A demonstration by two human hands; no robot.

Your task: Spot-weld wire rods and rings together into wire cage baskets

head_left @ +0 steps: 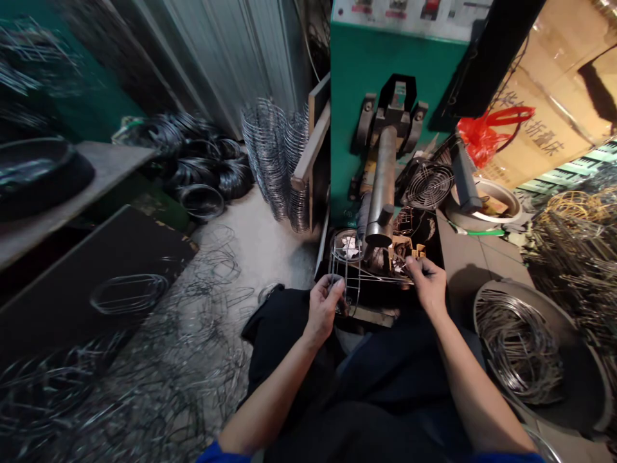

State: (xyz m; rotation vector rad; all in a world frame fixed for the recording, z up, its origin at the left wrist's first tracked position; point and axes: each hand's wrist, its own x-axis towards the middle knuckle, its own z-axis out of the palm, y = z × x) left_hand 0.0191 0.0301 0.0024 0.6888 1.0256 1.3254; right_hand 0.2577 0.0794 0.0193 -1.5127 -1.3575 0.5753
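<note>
My left hand (325,307) pinches a thin wire frame (359,281) between thumb and fingers. The frame has a rounded loop with straight wires running right. My right hand (427,283) is closed in a pinch at the right end of those wires; its exact grip is too small to make out. Just above, the thick metal cylinder (383,186) of a green machine (349,122) points down toward me. Beneath the cylinder, an open box (431,241) holds small parts and a round dish (339,252) with white scraps.
At right, a grey basin (585,379) holds wire rings (518,344). Nested wire stacks (267,151) stand left of the machine. Loose wire loops (193,360) litter the left floor beside a dark board (110,263). A white tub (508,193) and red bag (482,138) sit right.
</note>
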